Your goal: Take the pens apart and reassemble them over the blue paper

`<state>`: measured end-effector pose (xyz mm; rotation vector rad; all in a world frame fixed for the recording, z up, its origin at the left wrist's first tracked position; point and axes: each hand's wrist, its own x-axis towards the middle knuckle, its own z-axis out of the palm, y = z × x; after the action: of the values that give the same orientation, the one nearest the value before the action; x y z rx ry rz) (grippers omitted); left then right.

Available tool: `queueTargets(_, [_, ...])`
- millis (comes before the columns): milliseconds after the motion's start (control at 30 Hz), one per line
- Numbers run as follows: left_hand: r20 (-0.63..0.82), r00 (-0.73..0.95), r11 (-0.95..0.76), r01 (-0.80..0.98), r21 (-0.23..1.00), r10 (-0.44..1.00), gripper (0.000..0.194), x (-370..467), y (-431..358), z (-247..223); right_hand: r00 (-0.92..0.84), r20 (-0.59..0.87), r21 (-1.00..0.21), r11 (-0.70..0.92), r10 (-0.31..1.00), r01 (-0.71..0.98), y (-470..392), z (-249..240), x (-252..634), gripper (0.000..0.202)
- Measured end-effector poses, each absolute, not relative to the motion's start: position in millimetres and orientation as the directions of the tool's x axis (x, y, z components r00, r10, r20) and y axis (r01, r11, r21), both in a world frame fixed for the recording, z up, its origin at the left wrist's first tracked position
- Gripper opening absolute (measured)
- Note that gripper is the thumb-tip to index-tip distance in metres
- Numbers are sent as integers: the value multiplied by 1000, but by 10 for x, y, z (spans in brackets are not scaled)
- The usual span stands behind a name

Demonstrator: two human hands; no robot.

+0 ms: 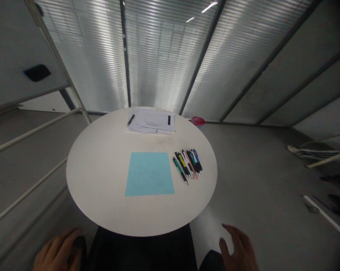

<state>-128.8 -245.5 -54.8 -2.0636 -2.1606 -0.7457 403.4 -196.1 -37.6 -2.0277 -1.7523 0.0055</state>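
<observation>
My left hand (58,250) is at the bottom left, off the table, its fingers loosely stretched beside a dark shape I cannot make out. At the bottom right my right hand (239,248) hangs in the air with thumb and fingers apart, holding nothing. Both hands are below the near edge of the round white table (99,180). A light blue square sheet (149,174) with faint dark scribbles lies on it. To its right several pens (187,162) lie side by side, slanted. The nearest to the sheet is a green and black pen (180,170).
A stack of white papers (151,121) with a black pen (131,119) on top lies at the table's far side. Behind the table on the floor is a red-rimmed bin (198,120). A whiteboard frame (59,62) stands left; glass panels with blinds (155,56) close the back.
</observation>
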Motion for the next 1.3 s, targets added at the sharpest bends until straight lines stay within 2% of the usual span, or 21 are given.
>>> queueTargets(133, [414, -71, -89, 931, 355, 907, 36, -1098, -1753, -220, 142, 346, -340, -17, 927, 940, -1079, -44, 3829, 31])
queueTargets(233, [407, -101, -77, 914, 398, 908, 37, -939, -1221, -53, 71, 360, -330, 56, 930, 942, -510, 123, 3524, 34])
queueTargets(333, [353, -141, -19, 910, 415, 925, 38, -881, -749, 18, 135, 336, -301, -29, 932, 953, -103, 182, 3259, 41])
queueTargets(500, [226, -132, 86, 976, 203, 965, 43, -924, -252, 27, 272, 339, -219, -206, 900, 954, 192, 131, 3065, 53])
queueTargets(633, [262, -110, 77, 988, 132, 959, 43, -924, -197, -12, 265, 348, -182, -212, 899, 960, 196, 38, 3007, 56])
queueTargets(900, [278, -100, 61, 987, 146, 955, 41, -912, -243, -12, 200, 383, -103, -174, 902, 979, 150, 22, 2917, 66])
queueTargets(1300, [252, -115, 76, 984, 161, 961, 42, -927, -199, -12, 221, 337, -123, -190, 915, 974, 166, 26, 2949, 63])
